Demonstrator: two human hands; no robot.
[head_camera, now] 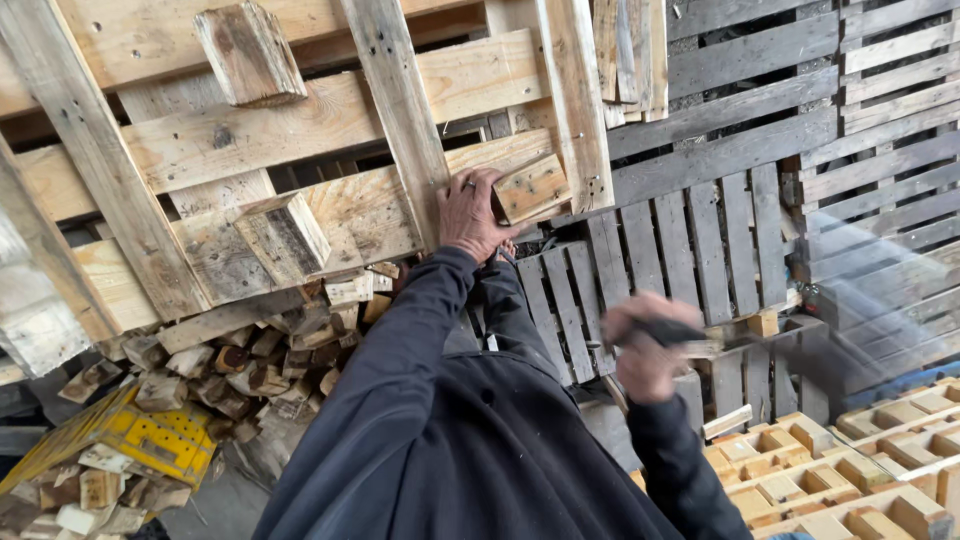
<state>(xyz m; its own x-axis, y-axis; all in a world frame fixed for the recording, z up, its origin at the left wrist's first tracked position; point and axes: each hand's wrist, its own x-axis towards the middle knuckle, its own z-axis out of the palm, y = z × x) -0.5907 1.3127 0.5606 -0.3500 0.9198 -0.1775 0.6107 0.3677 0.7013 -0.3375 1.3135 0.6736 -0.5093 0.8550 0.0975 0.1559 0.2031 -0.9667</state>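
Your left hand [473, 215] lay with its fingers [478, 190] spread flat against the tilted pallet [330, 120], the fingertips touching the edge of a small wooden block [533, 187] fixed to one of its boards. The fingers were open and pressed on the wood rather than curled round anything; a ring showed on one of them. The block sat just to the right of your hand, beside a pale upright board [578, 100] of the same pallet.

Your right hand [640, 345] was closed in a fist around a dark handle [668, 331], the fingers wrapped fully about it. The hand was blurred, so you could not tell what kind of tool it was or what its far end looked like. It was held well apart from the left hand, lower and to the right, in front of the grey weathered pallets [730, 150] stacked upright behind.

Both of your arms were in dark sleeves [420, 380]. Two more wooden blocks [250, 55] stood out from the tilted pallet further left. Below it lay a heap of cut wood offcuts [250, 365], with a yellow plastic crate [150, 440] lying among them at the lower left. Light new pallets [850, 470] lay at the lower right.
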